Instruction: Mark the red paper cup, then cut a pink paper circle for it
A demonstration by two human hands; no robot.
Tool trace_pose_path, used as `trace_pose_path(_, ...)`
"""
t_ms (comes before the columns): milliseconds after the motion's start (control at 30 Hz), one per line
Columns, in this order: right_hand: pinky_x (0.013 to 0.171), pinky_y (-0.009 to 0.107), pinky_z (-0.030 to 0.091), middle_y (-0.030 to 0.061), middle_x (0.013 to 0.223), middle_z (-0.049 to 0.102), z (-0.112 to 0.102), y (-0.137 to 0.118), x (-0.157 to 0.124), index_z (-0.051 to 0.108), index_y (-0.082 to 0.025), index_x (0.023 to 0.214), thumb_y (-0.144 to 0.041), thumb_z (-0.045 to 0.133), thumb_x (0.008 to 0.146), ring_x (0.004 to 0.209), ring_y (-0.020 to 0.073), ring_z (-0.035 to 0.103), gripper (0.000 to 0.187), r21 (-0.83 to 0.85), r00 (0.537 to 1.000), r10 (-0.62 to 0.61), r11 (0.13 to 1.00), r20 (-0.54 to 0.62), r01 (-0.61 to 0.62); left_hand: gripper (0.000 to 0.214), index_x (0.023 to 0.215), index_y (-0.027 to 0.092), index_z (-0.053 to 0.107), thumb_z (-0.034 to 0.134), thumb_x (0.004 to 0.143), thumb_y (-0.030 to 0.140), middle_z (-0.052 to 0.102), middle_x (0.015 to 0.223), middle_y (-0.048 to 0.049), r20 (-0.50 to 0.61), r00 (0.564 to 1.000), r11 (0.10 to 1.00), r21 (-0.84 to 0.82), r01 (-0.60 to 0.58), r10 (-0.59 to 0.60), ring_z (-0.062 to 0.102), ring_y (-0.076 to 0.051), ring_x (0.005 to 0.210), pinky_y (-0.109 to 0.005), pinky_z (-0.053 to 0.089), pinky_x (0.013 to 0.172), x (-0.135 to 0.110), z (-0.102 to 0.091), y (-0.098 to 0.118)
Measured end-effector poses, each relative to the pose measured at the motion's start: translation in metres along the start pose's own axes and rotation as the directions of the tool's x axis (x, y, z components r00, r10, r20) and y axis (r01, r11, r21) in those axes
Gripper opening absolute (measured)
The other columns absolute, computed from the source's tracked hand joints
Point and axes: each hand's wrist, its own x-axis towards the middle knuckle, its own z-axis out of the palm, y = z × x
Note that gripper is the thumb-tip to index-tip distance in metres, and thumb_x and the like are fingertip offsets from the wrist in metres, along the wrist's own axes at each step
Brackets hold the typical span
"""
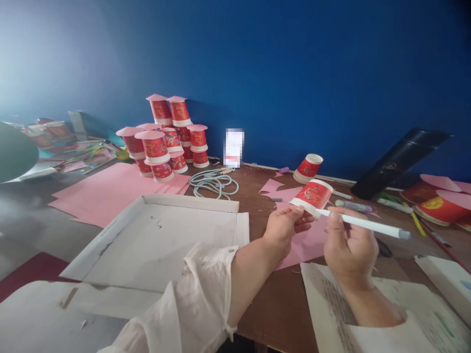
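Observation:
My left hand point(285, 225) grips a red paper cup point(312, 195) by its white rim, the cup upside down and tilted over the table. In my right hand point(349, 247) is a white marker pen point(371, 224), its tip at the cup's white rim; I cannot tell whether it touches. Pink paper scraps point(303, 242) lie beneath both hands. Just behind the held cup stands another red paper cup point(308, 167), also upside down. A purple cap point(283, 170) lies to its left, and a light-coloured marker point(353, 206) rests behind my right hand.
Red cups with pink paper tops point(156, 147) are stacked at the back left, by pink sheets point(110, 191). A coiled cable point(213, 184) and a white cardboard tray point(176, 240) lie left of centre. A black bottle point(397, 164) leans on the blue wall. Printed paper point(320, 304) lies at front right.

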Motion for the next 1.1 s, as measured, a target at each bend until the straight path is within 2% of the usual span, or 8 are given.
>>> trace_pose_path(267, 0.080, 0.035, 0.054, 0.0126, 0.094, 0.074, 0.000, 0.004, 0.000, 0.069, -0.015, 0.101, -0.036, 0.051, 0.098, 0.088, 0.0241, 0.071, 0.028, -0.044, 0.998, -0.056, 0.998, -0.030, 0.055, 0.011, 0.075, 0.011, 0.067, 0.066, 0.085, 0.014, 0.068, 0.074, -0.0066, -0.029, 0.999, 1.000, -0.001, 0.020, -0.020, 0.066, -0.014, 0.069, -0.029, 0.050, 0.076, -0.002, 0.003, 0.002)
trace_pose_path(367, 0.079, 0.035, 0.054, 0.0126, 0.093, 0.074, -0.001, 0.004, 0.000, 0.069, -0.015, 0.098, -0.035, 0.050, 0.098, 0.089, 0.0247, 0.071, 0.027, -0.033, 0.997, -0.077, 0.996, 0.010, 0.077, 0.010, 0.075, 0.011, 0.066, 0.067, 0.084, 0.013, 0.068, 0.074, -0.0063, -0.042, 0.999, 1.000, -0.010, 0.021, -0.021, 0.067, -0.014, 0.069, -0.030, 0.050, 0.077, -0.002, 0.003, 0.003)
trace_pose_path(533, 0.079, 0.036, 0.054, 0.0113, 0.090, 0.074, -0.002, 0.001, 0.000, 0.069, -0.016, 0.099, -0.038, 0.049, 0.098, 0.086, 0.0245, 0.070, 0.029, -0.044, 0.999, -0.041, 0.998, 0.014, 0.042, 0.013, 0.073, 0.011, 0.066, 0.066, 0.085, 0.015, 0.068, 0.074, -0.0069, -0.026, 1.000, 1.000, -0.007, 0.012, -0.012, 0.067, -0.014, 0.069, -0.031, 0.051, 0.079, -0.002, 0.003, 0.002)
trace_pose_path(733, 0.078, 0.035, 0.053, 0.0118, 0.092, 0.074, 0.000, 0.002, 0.000, 0.068, -0.016, 0.099, -0.035, 0.050, 0.098, 0.087, 0.0240, 0.070, 0.026, -0.041, 0.998, -0.060, 0.997, -0.020, 0.059, 0.011, 0.074, 0.011, 0.067, 0.066, 0.084, 0.015, 0.069, 0.076, -0.0077, -0.030, 1.000, 1.000, -0.006, 0.002, -0.003, 0.067, -0.015, 0.070, -0.032, 0.051, 0.079, -0.002, 0.002, 0.001)
trace_pose_path(833, 0.077, 0.035, 0.053, 0.0116, 0.092, 0.074, 0.000, 0.001, 0.000, 0.068, -0.016, 0.096, -0.035, 0.050, 0.097, 0.087, 0.0242, 0.070, 0.026, -0.034, 0.996, -0.090, 0.995, 0.009, 0.090, 0.012, 0.074, 0.011, 0.066, 0.063, 0.086, 0.014, 0.068, 0.075, -0.0072, -0.037, 0.999, 1.000, -0.011, 0.004, -0.005, 0.066, -0.014, 0.069, -0.030, 0.051, 0.077, -0.001, 0.002, 0.001)
trace_pose_path(900, 0.076, 0.036, 0.053, 0.0104, 0.089, 0.073, 0.000, -0.002, 0.000, 0.068, -0.017, 0.097, -0.037, 0.051, 0.097, 0.083, 0.0234, 0.070, 0.026, -0.002, 0.998, -0.057, 0.998, 0.005, 0.057, 0.013, 0.075, 0.011, 0.066, 0.061, 0.087, 0.013, 0.068, 0.075, -0.0071, -0.035, 0.999, 1.000, -0.019, 0.003, -0.004, 0.067, -0.014, 0.070, -0.029, 0.051, 0.075, -0.001, 0.001, 0.000)
trace_pose_path(1033, 0.062, 0.033, 0.052, 0.0017, 0.071, 0.064, -0.002, -0.005, 0.002, 0.064, -0.017, 0.109, -0.042, 0.052, 0.098, 0.059, 0.0169, 0.062, 0.030, 0.190, 0.993, 0.117, 0.976, -0.032, -0.109, 0.013, 0.077, 0.012, 0.067, 0.059, 0.088, 0.014, 0.068, 0.077, -0.0074, -0.037, 0.999, 0.999, -0.036, 0.002, -0.004, 0.067, -0.015, 0.072, -0.029, 0.051, 0.076, -0.001, 0.001, 0.000)
trace_pose_path(1100, 0.065, 0.035, 0.054, 0.0003, 0.071, 0.063, 0.001, 0.000, 0.003, 0.061, -0.017, 0.114, -0.043, 0.053, 0.098, 0.059, 0.0169, 0.064, 0.031, 0.288, 0.987, 0.150, 0.949, -0.048, -0.130, 0.014, 0.079, 0.011, 0.067, 0.058, 0.089, 0.014, 0.069, 0.077, -0.0077, -0.044, 0.999, 0.999, -0.046, 0.005, -0.007, 0.067, -0.015, 0.072, -0.029, 0.051, 0.075, -0.002, 0.001, 0.000)
